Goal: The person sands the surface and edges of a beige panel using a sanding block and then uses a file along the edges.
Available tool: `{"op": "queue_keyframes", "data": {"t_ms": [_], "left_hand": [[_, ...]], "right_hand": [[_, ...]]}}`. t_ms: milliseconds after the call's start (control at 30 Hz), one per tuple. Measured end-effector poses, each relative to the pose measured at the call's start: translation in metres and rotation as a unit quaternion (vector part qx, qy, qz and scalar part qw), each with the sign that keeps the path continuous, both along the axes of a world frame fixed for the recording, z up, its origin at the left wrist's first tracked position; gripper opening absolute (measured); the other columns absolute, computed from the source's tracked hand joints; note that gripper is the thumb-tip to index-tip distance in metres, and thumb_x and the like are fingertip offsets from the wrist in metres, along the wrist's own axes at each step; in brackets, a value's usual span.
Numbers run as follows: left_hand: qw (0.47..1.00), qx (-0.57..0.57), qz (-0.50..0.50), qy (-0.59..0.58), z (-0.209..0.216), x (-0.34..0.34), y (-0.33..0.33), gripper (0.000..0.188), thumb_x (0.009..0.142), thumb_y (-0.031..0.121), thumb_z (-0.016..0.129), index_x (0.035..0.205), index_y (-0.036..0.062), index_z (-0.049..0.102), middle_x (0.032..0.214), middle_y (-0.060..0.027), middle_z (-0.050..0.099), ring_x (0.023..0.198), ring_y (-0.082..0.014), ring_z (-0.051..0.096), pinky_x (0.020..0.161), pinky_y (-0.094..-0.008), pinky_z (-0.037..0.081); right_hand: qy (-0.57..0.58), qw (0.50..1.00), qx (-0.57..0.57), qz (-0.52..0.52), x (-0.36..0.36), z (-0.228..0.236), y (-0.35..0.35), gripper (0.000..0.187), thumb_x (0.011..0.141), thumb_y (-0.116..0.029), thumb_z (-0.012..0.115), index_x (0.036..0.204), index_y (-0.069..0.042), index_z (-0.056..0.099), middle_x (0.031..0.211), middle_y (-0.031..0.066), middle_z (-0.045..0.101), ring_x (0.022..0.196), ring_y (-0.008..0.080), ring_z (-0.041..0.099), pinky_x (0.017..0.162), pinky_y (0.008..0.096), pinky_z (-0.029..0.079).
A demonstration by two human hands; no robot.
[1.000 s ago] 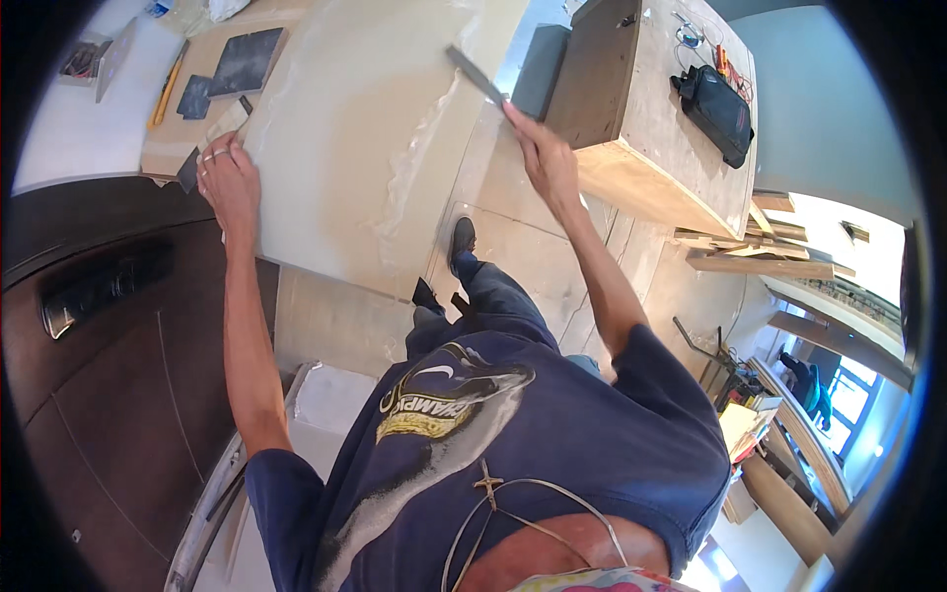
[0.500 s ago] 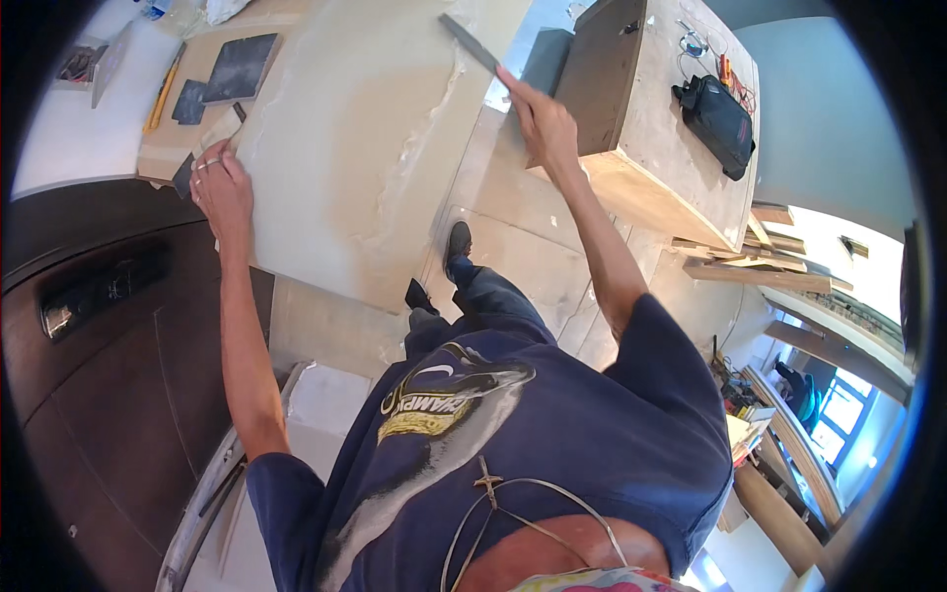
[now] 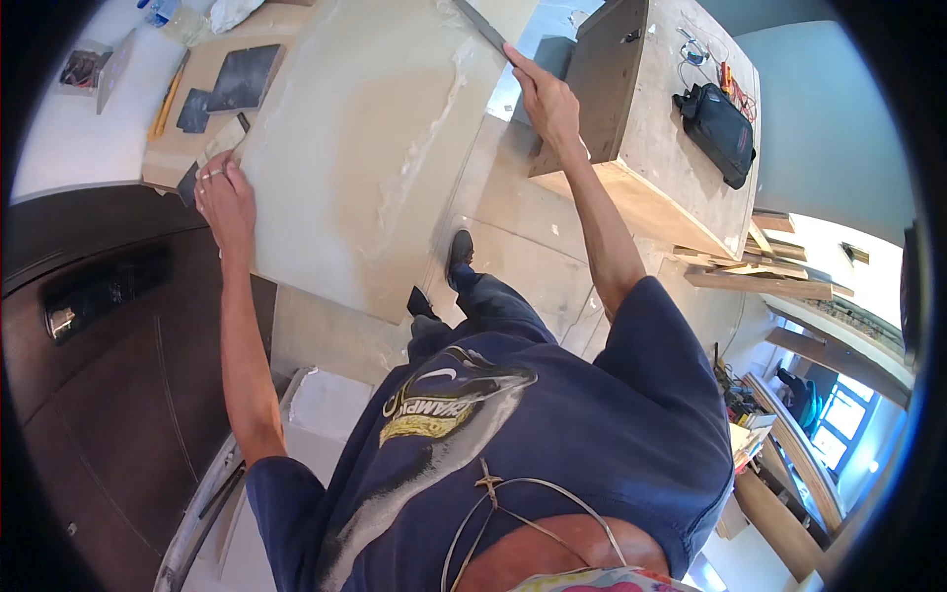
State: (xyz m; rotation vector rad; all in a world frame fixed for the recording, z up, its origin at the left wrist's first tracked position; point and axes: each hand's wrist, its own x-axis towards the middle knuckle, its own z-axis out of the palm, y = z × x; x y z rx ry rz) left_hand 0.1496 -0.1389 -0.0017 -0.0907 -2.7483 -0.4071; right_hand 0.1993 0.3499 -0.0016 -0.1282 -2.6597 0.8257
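A large pale panel (image 3: 326, 197) lies before me, with a ragged, raised cream-coloured line (image 3: 409, 163) running along its right part. My right hand (image 3: 549, 107) is closed around one end of a long, flat grey file-like tool (image 3: 480, 24). The tool's far end reaches over the panel's far right side and runs out of the picture. At the panel's left edge, my left hand (image 3: 226, 202) has its fingers curled over the border, gripping it. Just beyond those fingers is a beige strip with a dark end (image 3: 225, 138); part of it is hidden by the hand.
Two dark flat pieces (image 3: 244, 77) and a yellow-handled tool (image 3: 166, 104) lie at the far left. A wooden box (image 3: 651, 128) stands to the right, bearing a black bag (image 3: 718, 130). Timber pieces (image 3: 760, 276) lie farther right. A dark brown surface (image 3: 109, 395) fills the left.
My right hand has moved slightly farther away, carrying the tool toward the far right edge of the panel. My left hand stays at the left edge.
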Motion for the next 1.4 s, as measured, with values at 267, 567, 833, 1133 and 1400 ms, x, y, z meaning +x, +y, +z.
{"op": "queue_keyframes", "data": {"t_ms": [267,567,833,1133,1400], "left_hand": [[1.0,-0.003,0.0,0.01,0.003,0.005,0.001,0.031,0.105,0.015,0.051,0.127,0.0025,0.068,0.126,-0.0168,0.068,0.121,-0.0373,0.06,0.108,-0.0491,0.043],[1.0,-0.005,-0.013,0.011,0.002,0.004,-0.007,0.029,0.104,0.013,0.052,0.127,0.0019,0.067,0.122,-0.0172,0.07,0.119,-0.0373,0.062,0.107,-0.0486,0.044],[1.0,0.0,-0.02,0.019,0.004,-0.002,0.004,0.027,0.103,0.011,0.054,0.124,0.0014,0.068,0.122,-0.0174,0.07,0.118,-0.0375,0.063,0.106,-0.0479,0.044],[1.0,-0.011,0.002,0.019,0.006,0.001,-0.001,0.028,0.103,0.013,0.053,0.124,0.0018,0.068,0.123,-0.0173,0.07,0.119,-0.0375,0.063,0.106,-0.0479,0.045],[1.0,-0.01,0.002,0.019,-0.002,-0.005,0.001,0.028,0.104,0.015,0.052,0.124,0.0031,0.068,0.122,-0.0173,0.07,0.118,-0.0373,0.063,0.106,-0.0473,0.045]], "right_hand": [[-0.054,0.998,-0.018,0.024,0.069,-0.018,-0.005,0.043,0.107,-0.023,0.055,0.148,-0.038,0.06,0.086,0.018,0.07,0.078,0.0396,0.069,0.072,0.0502,0.054],[-0.043,0.998,0.041,0.034,0.017,-0.006,0.014,0.047,0.105,-0.021,0.057,0.147,-0.041,0.06,0.084,0.0174,0.069,0.077,0.0391,0.069,0.071,0.0494,0.055],[-0.005,1.0,0.016,0.02,-0.032,0.0,0.037,0.043,0.107,-0.023,0.056,0.146,-0.041,0.061,0.081,0.0164,0.067,0.081,0.0401,0.069,0.071,0.0505,0.054],[-0.08,0.996,-0.022,0.041,0.042,-0.004,0.028,0.043,0.108,-0.023,0.056,0.148,-0.038,0.06,0.082,0.018,0.067,0.075,0.0404,0.066,0.07,0.0507,0.053],[-0.019,0.998,0.016,0.053,-0.005,-0.018,0.05,0.043,0.106,-0.023,0.06,0.146,-0.041,0.062,0.081,0.0177,0.067,0.074,0.0401,0.067,0.069,0.051,0.053]]}}
